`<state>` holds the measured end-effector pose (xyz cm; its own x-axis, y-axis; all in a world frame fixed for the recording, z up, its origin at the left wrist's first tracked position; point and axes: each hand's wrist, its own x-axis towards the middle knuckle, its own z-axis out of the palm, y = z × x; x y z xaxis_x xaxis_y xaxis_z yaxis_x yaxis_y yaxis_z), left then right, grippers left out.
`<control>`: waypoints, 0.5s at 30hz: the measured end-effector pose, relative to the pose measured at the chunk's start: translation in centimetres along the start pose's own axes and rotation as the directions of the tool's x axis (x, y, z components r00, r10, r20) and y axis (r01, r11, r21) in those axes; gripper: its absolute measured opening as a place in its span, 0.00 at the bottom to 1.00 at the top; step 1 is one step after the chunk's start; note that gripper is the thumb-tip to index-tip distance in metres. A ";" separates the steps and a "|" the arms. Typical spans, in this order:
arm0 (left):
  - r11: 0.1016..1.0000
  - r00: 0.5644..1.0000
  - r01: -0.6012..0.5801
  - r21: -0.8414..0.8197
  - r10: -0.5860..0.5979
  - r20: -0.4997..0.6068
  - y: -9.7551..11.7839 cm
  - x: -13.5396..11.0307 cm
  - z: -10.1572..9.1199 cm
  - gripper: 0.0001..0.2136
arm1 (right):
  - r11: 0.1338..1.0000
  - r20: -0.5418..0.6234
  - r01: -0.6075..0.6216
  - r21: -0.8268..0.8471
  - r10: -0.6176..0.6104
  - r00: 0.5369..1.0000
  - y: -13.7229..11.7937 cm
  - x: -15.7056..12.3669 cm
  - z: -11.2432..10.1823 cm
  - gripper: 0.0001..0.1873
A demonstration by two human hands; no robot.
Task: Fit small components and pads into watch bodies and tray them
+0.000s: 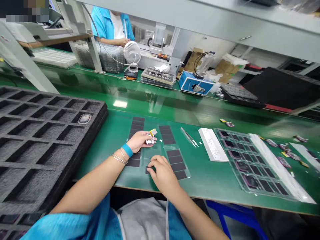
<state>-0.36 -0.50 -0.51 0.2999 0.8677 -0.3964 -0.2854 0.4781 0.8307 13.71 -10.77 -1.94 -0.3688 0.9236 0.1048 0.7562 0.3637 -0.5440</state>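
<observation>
In my left hand (139,140) is a small smartwatch case (150,139), with a silvery battery (153,132) with a yellow edge sticking up from it. My right hand (162,171) is lower on the green bench, its thumb and forefinger closed at a small black adhesive piece (147,170). Sheets of black rectangular stickers lie around both hands: one strip (137,124) beyond my left hand, another (167,134) farther right, and a clear-backed sheet (176,160) beside my right hand. Metal tweezers (189,137) rest to the right, apart from both hands.
A black foam tray (100,111) with one watch case (84,118) borders the left. Rightward are a white box (213,145), a clear tray of watch parts (240,178) and loose watch assemblies (283,162). Across the bench stand a fan (132,52), a blue device (195,82) and a co-worker (112,25).
</observation>
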 end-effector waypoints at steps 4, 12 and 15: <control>1.000 1.000 0.016 0.021 -0.016 0.017 -0.1 0.1 -0.1 0.07 | 0.999 -0.026 -0.032 0.027 0.033 0.999 -0.2 0.4 -0.1 0.05; 0.999 0.999 0.027 0.031 -0.028 0.021 0.0 0.2 -0.2 0.06 | 0.996 -0.003 0.082 -0.035 -0.082 0.997 0.2 -0.1 0.4 0.05; 0.999 0.999 0.032 0.025 -0.032 0.014 0.0 0.2 -0.2 0.05 | 0.946 0.065 0.322 -0.041 -0.319 0.946 -0.5 -1.4 -0.9 0.05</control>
<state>-0.42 -0.28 -0.66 0.3217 0.8498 -0.4175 -0.2525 0.5020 0.8272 14.29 -12.12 -1.04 -0.6250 0.7494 0.2186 0.6186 0.6463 -0.4468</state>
